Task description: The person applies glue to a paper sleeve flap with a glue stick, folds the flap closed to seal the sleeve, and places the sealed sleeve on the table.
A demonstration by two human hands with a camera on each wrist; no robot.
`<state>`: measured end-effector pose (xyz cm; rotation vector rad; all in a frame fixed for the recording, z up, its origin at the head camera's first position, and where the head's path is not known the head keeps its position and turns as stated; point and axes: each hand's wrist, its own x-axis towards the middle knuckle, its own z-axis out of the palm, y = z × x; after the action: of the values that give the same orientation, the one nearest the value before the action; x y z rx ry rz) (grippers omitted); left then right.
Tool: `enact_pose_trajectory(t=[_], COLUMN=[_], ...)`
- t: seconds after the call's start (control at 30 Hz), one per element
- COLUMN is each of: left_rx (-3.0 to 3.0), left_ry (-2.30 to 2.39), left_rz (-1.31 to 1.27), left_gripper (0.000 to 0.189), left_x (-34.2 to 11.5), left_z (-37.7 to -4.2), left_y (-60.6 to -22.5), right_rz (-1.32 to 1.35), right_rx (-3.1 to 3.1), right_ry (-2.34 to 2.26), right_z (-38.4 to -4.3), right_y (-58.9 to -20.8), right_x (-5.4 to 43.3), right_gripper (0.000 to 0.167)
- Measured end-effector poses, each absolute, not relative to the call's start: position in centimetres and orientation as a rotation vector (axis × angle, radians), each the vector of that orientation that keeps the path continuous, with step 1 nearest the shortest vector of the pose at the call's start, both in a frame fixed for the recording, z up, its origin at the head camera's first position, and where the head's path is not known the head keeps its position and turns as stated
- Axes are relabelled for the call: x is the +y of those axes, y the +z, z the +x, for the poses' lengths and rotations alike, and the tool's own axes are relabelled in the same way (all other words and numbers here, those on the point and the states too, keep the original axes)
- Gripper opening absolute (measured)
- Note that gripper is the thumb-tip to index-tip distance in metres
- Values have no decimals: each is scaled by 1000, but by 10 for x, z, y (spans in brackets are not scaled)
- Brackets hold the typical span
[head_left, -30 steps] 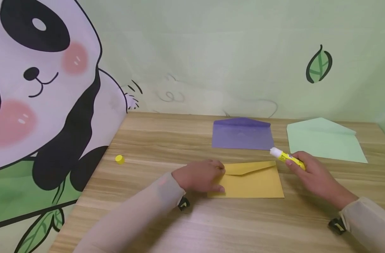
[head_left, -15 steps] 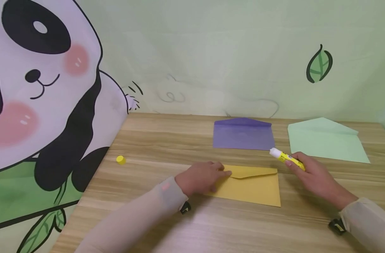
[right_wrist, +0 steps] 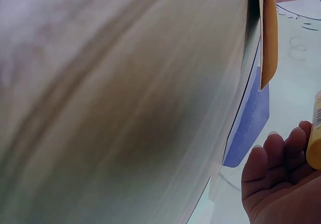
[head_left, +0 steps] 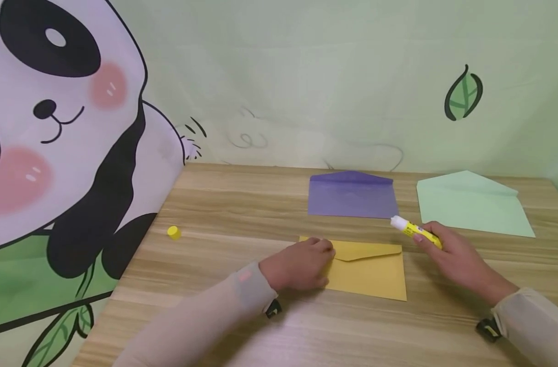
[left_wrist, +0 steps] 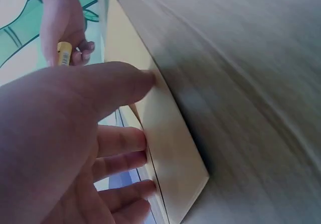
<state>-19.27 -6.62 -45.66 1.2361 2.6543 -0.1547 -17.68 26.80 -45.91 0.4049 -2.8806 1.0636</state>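
Note:
A yellow envelope [head_left: 368,278] lies on the table, its flap [head_left: 361,250] folded down over the body. My left hand [head_left: 301,266] rests on the envelope's left part; in the left wrist view the thumb [left_wrist: 133,81] touches the body and the other fingers [left_wrist: 123,141] reach along the flap side. My right hand [head_left: 459,257] holds an uncapped yellow glue stick [head_left: 418,232], its white end pointing left, above the table to the right of the envelope. The right wrist view shows only the glue stick's yellow lower end [right_wrist: 314,146].
A purple envelope [head_left: 352,199] lies behind the yellow one, and a mint green envelope [head_left: 473,206] at the back right, both with flaps raised. The yellow glue cap [head_left: 174,232] sits at the table's left. A panda-printed backdrop [head_left: 279,86] stands along the table's far edge.
The yellow envelope has turned slightly, its right end coming nearer to me. My left hand has shifted a little right over it. The right hand with the glue stick has barely moved.

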Motion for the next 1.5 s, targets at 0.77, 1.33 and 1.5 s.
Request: enact_pose_trajectory(t=[0.77, 1.33, 1.5], left_rx=[2749, 2787, 2831], left_ry=[-251, -421, -391], left_rz=[1267, 1398, 1372], left_gripper=[64, 28, 38], left_x=[-47, -24, -19], left_z=[-180, -181, -186], left_y=[-470, -465, -472], right_rz=[391, 379, 392], right_rx=[-2887, -2909, -2894], right_ry=[1058, 1063, 1069], right_z=[-178, -176, -176], right_y=[-460, -460, -460], right_x=[267, 267, 266], right_gripper=[25, 27, 25])
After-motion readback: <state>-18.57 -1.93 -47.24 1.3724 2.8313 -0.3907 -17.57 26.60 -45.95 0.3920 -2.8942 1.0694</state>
